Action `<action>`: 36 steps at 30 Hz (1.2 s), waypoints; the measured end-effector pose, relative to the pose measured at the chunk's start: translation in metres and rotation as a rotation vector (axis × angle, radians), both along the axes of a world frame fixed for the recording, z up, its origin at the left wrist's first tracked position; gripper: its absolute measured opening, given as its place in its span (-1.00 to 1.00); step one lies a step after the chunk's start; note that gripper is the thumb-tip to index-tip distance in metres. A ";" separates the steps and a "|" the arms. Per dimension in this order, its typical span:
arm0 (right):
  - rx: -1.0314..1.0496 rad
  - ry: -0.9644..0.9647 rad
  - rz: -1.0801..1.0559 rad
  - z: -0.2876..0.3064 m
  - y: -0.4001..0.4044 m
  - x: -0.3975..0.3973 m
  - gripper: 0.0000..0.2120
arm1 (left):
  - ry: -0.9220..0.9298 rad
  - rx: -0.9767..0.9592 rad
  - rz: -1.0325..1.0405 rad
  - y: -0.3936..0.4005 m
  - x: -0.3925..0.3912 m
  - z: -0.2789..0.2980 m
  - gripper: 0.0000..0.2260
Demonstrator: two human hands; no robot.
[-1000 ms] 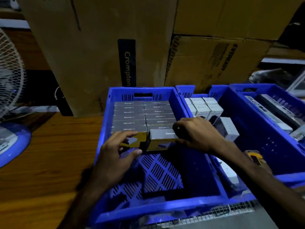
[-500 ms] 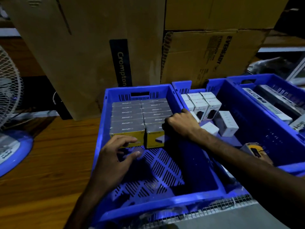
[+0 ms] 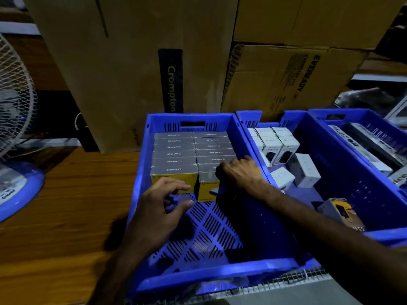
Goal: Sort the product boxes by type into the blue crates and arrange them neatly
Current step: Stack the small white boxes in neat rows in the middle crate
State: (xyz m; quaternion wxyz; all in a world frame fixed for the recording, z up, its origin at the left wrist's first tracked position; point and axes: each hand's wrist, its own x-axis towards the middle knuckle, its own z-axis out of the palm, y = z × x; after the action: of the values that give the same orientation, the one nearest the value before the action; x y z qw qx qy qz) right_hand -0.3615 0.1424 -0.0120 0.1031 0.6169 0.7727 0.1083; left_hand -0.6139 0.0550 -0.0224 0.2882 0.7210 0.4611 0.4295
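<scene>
In the left blue crate [image 3: 141,172], grey-topped LAPCARE boxes [image 3: 174,154] stand in two rows against its far wall. The right hand [image 3: 240,172] lies on the nearest box of the right row [image 3: 208,188], fingers curled over its top. The left hand [image 3: 163,201] hovers before the left row, fingers relaxed, holding nothing. White boxes [image 3: 273,144] fill the far-left corner of the middle crate [image 3: 352,172].
</scene>
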 end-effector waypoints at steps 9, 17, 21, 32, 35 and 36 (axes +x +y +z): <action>-0.066 -0.012 -0.104 0.005 -0.028 -0.010 -0.75 | 0.018 0.038 -0.017 -0.002 0.000 0.003 -0.80; -0.265 -0.057 -0.065 0.001 -0.065 -0.012 -0.69 | -0.020 0.007 -0.028 -0.004 0.001 0.006 -0.80; -0.304 -0.064 -0.020 0.006 -0.071 -0.010 -0.69 | 0.014 0.007 -0.025 -0.003 0.001 0.004 -0.81; -0.126 0.913 0.025 0.048 -0.129 0.046 -0.68 | 0.006 -0.098 -0.065 -0.015 0.038 0.005 -0.81; 0.035 1.146 -0.043 0.045 -0.153 0.079 -0.88 | 0.008 -0.103 -0.065 -0.026 0.070 0.007 -0.82; 0.065 1.197 -0.079 0.043 -0.159 0.091 -0.89 | 0.003 -0.109 -0.045 -0.030 0.082 0.008 -0.81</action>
State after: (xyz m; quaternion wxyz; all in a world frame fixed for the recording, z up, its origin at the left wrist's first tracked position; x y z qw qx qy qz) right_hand -0.2701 -0.0169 0.0312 -0.3650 0.6018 0.6693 -0.2381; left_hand -0.5323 0.0252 -0.0143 0.3362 0.7150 0.4678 0.3960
